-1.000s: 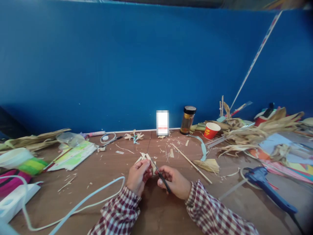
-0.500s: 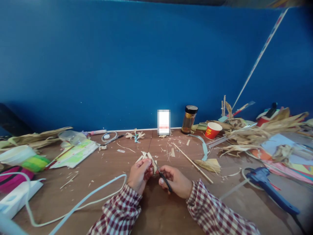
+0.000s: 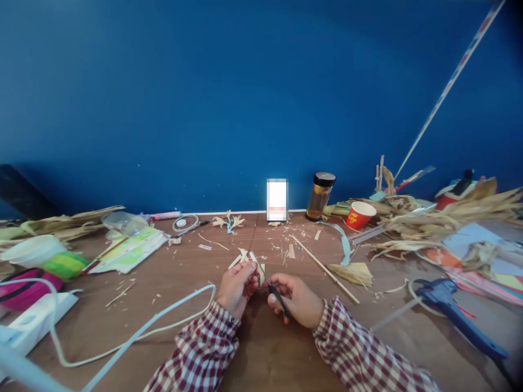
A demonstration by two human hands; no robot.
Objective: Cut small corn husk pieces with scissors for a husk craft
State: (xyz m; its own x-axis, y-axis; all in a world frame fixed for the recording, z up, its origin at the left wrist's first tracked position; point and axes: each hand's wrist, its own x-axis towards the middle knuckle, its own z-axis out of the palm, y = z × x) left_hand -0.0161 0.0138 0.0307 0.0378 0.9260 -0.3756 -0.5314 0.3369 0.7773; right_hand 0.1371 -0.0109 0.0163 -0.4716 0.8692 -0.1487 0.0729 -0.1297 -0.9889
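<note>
Near the middle of the brown table (image 3: 163,348), my left hand (image 3: 239,286) pinches a pale husk piece (image 3: 243,255) with several cut strips spreading from its far end. The fingertips partly hide it. Just to the right, my right hand (image 3: 296,299) is closed round the black handle of scissors (image 3: 278,299). Their narrow blades point away and to the left, close beside the left fingertips and the husk strips. Whether the blades touch the husk cannot be made out. Small pale scraps (image 3: 291,251) lie beyond the hands.
A hot glue gun (image 3: 461,316), red paper cup (image 3: 360,215) and dark-lidded jar (image 3: 321,196) stand or lie right. A thin stick (image 3: 327,269) lies nearer. Dried husks (image 3: 453,218) are piled far right. White cables (image 3: 151,325) and a power strip (image 3: 41,321) occupy the left.
The view has shifted slightly, so the table items appear a little further right and higher. Both hands keep nearly the same pose, with the husk and scissors still in them.
</note>
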